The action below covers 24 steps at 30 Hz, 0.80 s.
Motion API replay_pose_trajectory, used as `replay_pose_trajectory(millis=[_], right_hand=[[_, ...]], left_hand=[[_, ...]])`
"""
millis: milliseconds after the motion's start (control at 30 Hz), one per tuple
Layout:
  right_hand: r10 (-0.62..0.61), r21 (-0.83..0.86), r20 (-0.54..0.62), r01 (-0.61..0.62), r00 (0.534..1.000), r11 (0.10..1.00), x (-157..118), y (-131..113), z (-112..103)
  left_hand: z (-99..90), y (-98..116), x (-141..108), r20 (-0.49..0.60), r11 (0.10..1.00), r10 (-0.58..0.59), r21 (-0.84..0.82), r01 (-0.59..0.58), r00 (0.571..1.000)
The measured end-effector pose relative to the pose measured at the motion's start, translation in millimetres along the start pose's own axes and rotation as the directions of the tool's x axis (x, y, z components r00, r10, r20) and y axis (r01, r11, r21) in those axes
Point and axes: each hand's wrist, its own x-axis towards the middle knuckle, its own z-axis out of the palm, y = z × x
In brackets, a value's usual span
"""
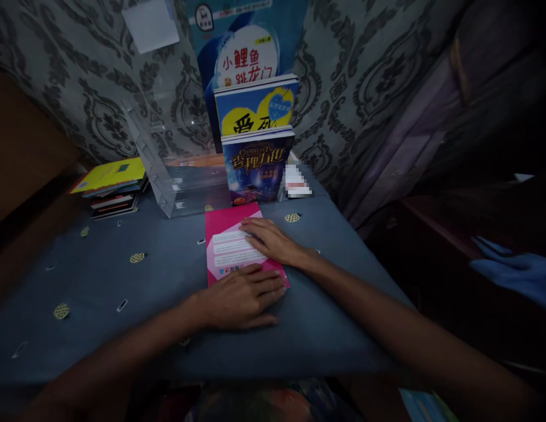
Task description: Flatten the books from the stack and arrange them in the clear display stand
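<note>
A pink book [229, 220] lies flat on the table, its printed text upside down to me. Across its near edge rests my left hand [241, 296], palm down with the fingers stretched out to the right. My right hand [273, 240] lies on the book's right side, fingers extended over the cover. Neither hand grips anything. Just beyond the book, a dark blue book [257, 167] stands upright, its title inverted. Behind it are a blue and yellow book [255, 108] and a tall teal book [246, 41].
A clear acrylic stand [160, 181] is left of the upright books. Farther left sits a stack of books [109, 176] with a yellow one on top. The table [101, 269] has a pineapple-print cloth; its right edge slopes toward me. Blue cloth [514, 272] lies at the right.
</note>
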Motion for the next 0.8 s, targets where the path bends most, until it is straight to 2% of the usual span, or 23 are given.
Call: replay_pose_trajectory(millis=[200,300,367,467,533,633,800], right_hand=[[-0.012,0.003,0.011,0.012,1.000,1.000,0.3,-0.3,-1.4],[-0.021,-0.007,0.004,0.021,1.000,1.000,-0.5,0.7,-0.9],[-0.025,-0.020,0.001,0.025,1.000,0.999,-1.3,0.4,-0.9],[-0.018,-0.059,0.020,0.019,1.000,0.998,-0.9,-3.3,-2.1],[-0.004,-0.101,0.055,0.009,0.998,0.995,1.9,-7.8,-2.4],[0.007,-0.154,0.121,0.012,0.993,0.988,10.4,-15.3,0.5],[0.003,-0.146,0.222,0.030,0.975,0.989,27.8,-20.1,8.3]], left_hand=[[0.1,-7.7,-4.0,-0.061,0.993,-0.022,-0.118,0.015,0.998],[1.1,-22.2,-10.6,-0.125,0.988,-0.121,-0.112,0.107,0.985],[3.9,-36.3,-17.1,-0.183,0.964,-0.264,-0.060,0.257,0.947],[11.0,-58.3,-27.0,-0.257,0.869,-0.476,0.009,0.495,0.841],[15.7,-70.0,-31.2,-0.247,0.802,-0.572,0.030,0.596,0.782],[20.9,-81.5,-33.0,-0.179,0.741,-0.654,0.046,0.670,0.735],[24.1,-93.7,-34.9,-0.095,0.710,-0.699,0.026,0.703,0.709]])
